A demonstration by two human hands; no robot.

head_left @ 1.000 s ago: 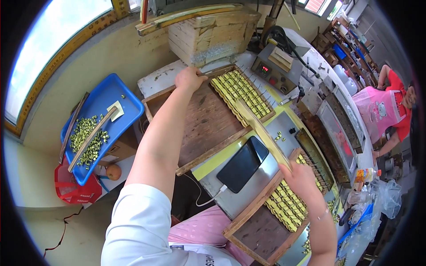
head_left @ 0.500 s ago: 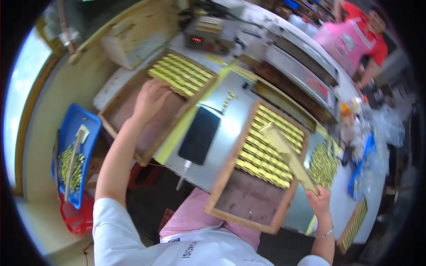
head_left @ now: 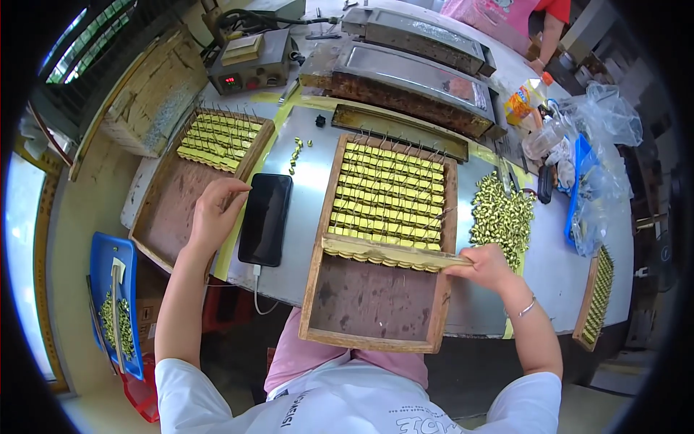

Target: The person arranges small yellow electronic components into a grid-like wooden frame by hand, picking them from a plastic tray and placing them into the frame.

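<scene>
My right hand grips one end of a long, flat, wood-coloured strip. The strip lies crosswise over the wooden tray before me, along the near edge of its rows of yellow pieces. Thin wire-like pins rise from those rows. My left hand hovers between the left wooden tray and a black phone. Its thumb and fingers are drawn together; whether something small is between them cannot be made out. More yellow rows fill the far end of the left tray.
Small gold-coloured metal pieces are heaped right of the middle tray. Long metal blocks and a control box stand behind. At lower left is a blue tray. Plastic bags lie at right. Another person's arm shows far right.
The strip has swung from slanting over the rows to lying across their near edge. My left hand has left the left tray's yellow rows and come nearer the phone. The view has shifted.
</scene>
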